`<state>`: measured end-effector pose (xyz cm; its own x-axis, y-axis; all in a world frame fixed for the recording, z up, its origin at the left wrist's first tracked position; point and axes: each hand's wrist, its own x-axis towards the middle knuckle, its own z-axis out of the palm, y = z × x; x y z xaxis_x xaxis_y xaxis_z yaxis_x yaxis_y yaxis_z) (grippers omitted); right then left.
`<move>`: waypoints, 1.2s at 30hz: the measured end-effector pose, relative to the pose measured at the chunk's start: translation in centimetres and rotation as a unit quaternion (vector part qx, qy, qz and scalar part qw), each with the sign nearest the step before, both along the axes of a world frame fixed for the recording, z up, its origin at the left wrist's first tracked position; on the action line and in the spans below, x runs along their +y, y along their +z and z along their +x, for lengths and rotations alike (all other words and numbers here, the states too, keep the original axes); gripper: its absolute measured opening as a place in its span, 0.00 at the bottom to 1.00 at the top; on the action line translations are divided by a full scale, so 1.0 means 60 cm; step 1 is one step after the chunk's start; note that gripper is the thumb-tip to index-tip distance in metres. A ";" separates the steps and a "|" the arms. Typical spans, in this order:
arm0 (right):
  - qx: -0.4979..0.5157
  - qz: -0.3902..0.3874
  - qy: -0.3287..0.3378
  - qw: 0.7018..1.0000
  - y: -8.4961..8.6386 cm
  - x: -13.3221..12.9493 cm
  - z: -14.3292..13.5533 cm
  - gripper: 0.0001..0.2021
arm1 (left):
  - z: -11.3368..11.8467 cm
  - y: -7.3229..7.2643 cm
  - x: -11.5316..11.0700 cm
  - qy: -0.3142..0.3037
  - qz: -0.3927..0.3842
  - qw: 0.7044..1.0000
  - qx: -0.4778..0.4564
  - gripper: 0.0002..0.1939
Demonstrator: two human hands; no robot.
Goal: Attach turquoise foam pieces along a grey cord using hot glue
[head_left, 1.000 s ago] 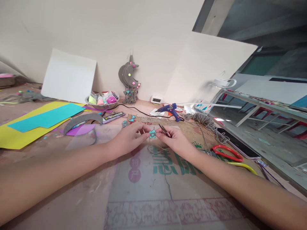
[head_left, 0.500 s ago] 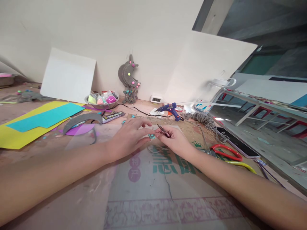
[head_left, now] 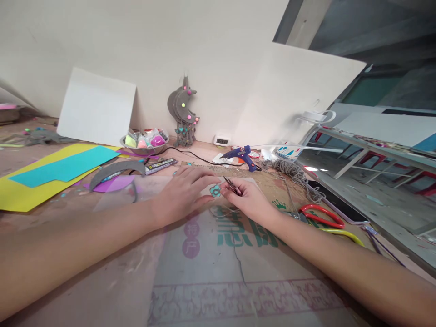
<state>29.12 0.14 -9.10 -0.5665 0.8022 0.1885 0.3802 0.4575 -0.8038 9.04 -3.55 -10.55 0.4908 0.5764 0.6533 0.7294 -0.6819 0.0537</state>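
Observation:
A small turquoise flower with a dark outline and centre (head_left: 215,190) is between my two hands, above the clear plastic sheet. My left hand (head_left: 182,193) is on its left side, thumb and forefinger apart around the flower; whether the thumb touches its edge I cannot tell. My right hand (head_left: 245,196) is closed around slim, pointed metal tweezers (head_left: 232,185), their tips pointing up and left. Its thumb and fingertip meet at the flower's right edge. Grey thread (head_left: 238,261) lies on the printed sheet below.
A blue glue gun (head_left: 243,156), grey cord (head_left: 293,171) and red-and-yellow-handled scissors (head_left: 322,217) lie beyond and to the right, by a phone (head_left: 337,202). Leftward are coloured foam sheets (head_left: 64,165), a grey arc (head_left: 119,171) and a bowl (head_left: 145,150). A moon ornament (head_left: 182,106) is against the wall.
My left forefinger has drawn back and lifted from in front of the flower, which now shows whole. My right hand has stayed put with the tweezers.

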 end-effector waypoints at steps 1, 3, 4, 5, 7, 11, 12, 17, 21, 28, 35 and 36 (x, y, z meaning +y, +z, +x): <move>0.002 0.001 -0.001 1.000 0.000 0.000 0.000 0.11 | 0.001 0.000 0.000 0.000 -0.010 1.000 -0.012 0.19; 0.005 0.001 -0.003 1.000 0.000 0.000 0.000 0.11 | 0.003 0.001 -0.002 0.000 -0.036 0.999 -0.035 0.20; 0.004 0.001 -0.005 1.000 -0.001 0.000 0.000 0.11 | 0.003 0.002 -0.003 0.000 -0.051 0.998 -0.046 0.19; 0.001 0.000 -0.008 1.000 -0.002 0.000 0.000 0.11 | 0.004 0.003 -0.004 0.001 -0.068 0.996 -0.057 0.18; -0.002 -0.001 -0.011 1.000 -0.004 0.001 0.001 0.12 | 0.005 0.004 -0.004 0.010 -0.099 0.992 -0.083 0.13; -0.003 -0.009 -0.011 1.000 -0.010 0.002 0.001 0.11 | 0.007 0.005 0.002 0.012 -0.157 0.980 -0.118 0.11; -0.004 -0.011 -0.010 1.000 -0.010 0.002 0.001 0.11 | 0.007 0.005 0.003 0.006 -0.173 0.977 -0.123 0.11; 0.001 0.003 0.002 1.000 -0.006 0.000 0.003 0.11 | 0.008 0.008 0.003 0.003 -0.206 0.968 -0.145 0.11; 0.004 -0.001 0.009 1.000 -0.002 -0.001 0.001 0.12 | 0.009 0.008 0.000 0.004 -0.203 0.969 -0.138 0.10; -0.018 -0.007 -0.008 1.000 -0.007 -0.002 0.000 0.12 | 0.008 0.007 0.000 -0.010 -0.212 0.968 -0.133 0.11; -0.027 0.005 0.001 1.000 -0.017 0.001 0.003 0.12 | 0.009 0.007 0.000 -0.010 -0.225 0.966 -0.125 0.10; -0.025 0.006 0.002 1.000 -0.016 0.000 0.003 0.12 | 0.010 0.007 -0.001 -0.010 -0.230 0.965 -0.127 0.11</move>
